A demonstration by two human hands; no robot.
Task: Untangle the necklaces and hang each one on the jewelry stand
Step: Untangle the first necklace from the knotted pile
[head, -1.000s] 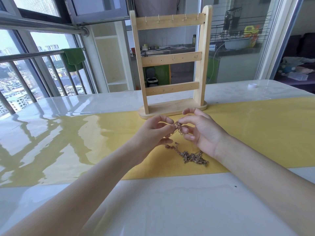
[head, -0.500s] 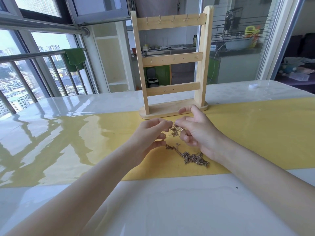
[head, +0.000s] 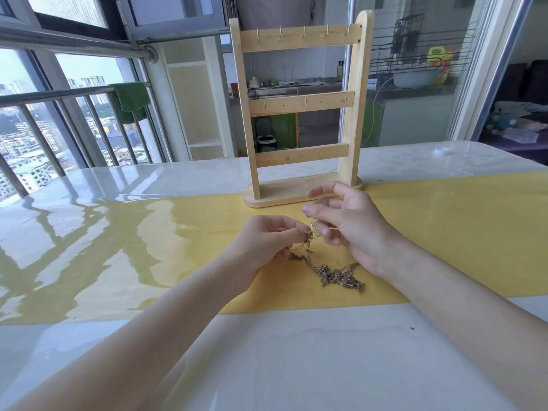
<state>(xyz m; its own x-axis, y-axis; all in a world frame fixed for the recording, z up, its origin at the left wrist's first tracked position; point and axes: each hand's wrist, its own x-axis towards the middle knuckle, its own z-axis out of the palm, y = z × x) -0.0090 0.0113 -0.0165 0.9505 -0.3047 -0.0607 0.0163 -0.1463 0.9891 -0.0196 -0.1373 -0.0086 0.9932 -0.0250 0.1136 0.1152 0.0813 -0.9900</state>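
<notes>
Both of the person's hands are raised just above the yellow runner, in front of the wooden jewelry stand. Left hand: thumb and forefinger pinched on a small knot at the upper end of the tangled necklaces. Right hand: fingers spread and partly curled, the lower fingers touching the chain just beside the left hand's pinch; whether it actually grips a strand cannot be told. The two hands are close together, almost touching. From the held knot the chains trail down to a loose heap lying on the runner, below the right wrist. The stand is upright at the runner's far edge, three crossbars with small hooks, all hooks bare. White marble table glossy, reflecting the window rails. A small white cap sits far right on the table.
</notes>
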